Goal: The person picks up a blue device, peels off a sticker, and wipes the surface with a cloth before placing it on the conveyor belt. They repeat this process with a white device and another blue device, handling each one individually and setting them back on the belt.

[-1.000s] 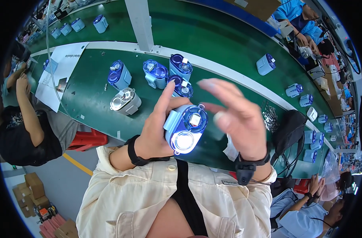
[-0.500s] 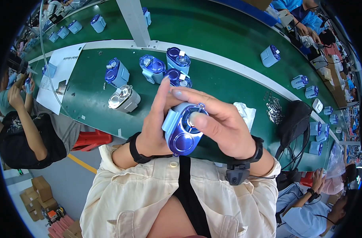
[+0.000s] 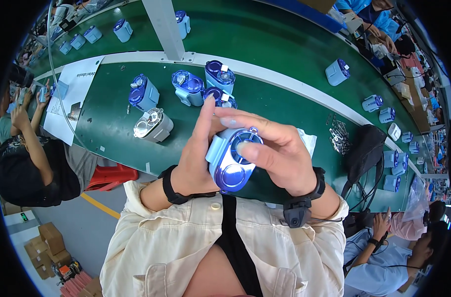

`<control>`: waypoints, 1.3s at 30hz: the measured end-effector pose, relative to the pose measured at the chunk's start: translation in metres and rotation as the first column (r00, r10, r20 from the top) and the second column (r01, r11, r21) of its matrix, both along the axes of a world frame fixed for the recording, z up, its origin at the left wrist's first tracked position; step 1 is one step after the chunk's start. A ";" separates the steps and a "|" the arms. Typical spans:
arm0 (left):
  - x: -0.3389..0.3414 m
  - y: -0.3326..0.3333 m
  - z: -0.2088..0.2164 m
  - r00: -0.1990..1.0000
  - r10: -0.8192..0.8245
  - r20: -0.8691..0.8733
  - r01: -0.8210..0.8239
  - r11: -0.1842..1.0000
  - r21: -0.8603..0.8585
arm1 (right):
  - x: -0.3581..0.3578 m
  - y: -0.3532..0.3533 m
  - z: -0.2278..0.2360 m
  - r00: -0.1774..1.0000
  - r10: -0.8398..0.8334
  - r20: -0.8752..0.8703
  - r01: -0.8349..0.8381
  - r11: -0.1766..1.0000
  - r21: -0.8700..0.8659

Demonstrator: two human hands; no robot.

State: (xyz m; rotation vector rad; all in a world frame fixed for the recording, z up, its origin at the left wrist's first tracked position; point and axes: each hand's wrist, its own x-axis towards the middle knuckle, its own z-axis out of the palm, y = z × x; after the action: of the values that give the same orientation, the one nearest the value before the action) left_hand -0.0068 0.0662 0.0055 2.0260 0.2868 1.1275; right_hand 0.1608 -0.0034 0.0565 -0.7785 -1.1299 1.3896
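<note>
Between my hands, close in front of my chest, is a light-blue container (image 3: 234, 171) with a shiny dark-blue lid facing up. My left hand (image 3: 191, 161) bears against its left side, index finger stretched upward, other fingers partly hidden behind it. My right hand (image 3: 280, 148) grips it from the right; its thumb presses at the round recess in the lid and its fingers curve over the far side. Just beyond my fingertips stands a similar blue container (image 3: 218, 95), partly covered by them. A whitish container with a clear lid (image 3: 153, 126) stands to the left.
More blue containers (image 3: 187, 86) stand on the green table (image 3: 106, 104). A pale rail (image 3: 270, 79) divides it from a green belt bearing others. On the right lie small metal parts (image 3: 340, 137) and a black pouch (image 3: 365, 148) with cables. A post (image 3: 163, 29) rises ahead. Co-workers sit either side.
The container and my hands have shifted very slightly to the right in view; my grip looks the same. The co-worker's hands at the far left have moved.
</note>
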 end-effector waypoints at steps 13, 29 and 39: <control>0.011 0.005 0.023 0.970 0.154 0.186 -0.206 0.931 0.302 | 0.063 0.047 0.000 0.933 -0.357 -0.039 0.359 0.930 0.080; -0.024 0.022 -0.004 0.934 0.206 0.293 -0.279 0.930 0.237 | 0.243 0.113 -0.073 -0.854 -0.327 0.405 0.413 0.047 0.909; -0.013 0.008 0.017 0.995 0.093 -0.036 -0.081 0.965 0.248 | 0.182 0.016 0.000 0.567 -0.337 0.751 0.494 0.869 0.016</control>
State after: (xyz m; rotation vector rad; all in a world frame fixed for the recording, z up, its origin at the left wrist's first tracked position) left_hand -0.0196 0.0743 0.0224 2.2799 0.2730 1.2205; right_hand 0.3432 0.0125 0.0568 -1.7520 -1.2866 0.7594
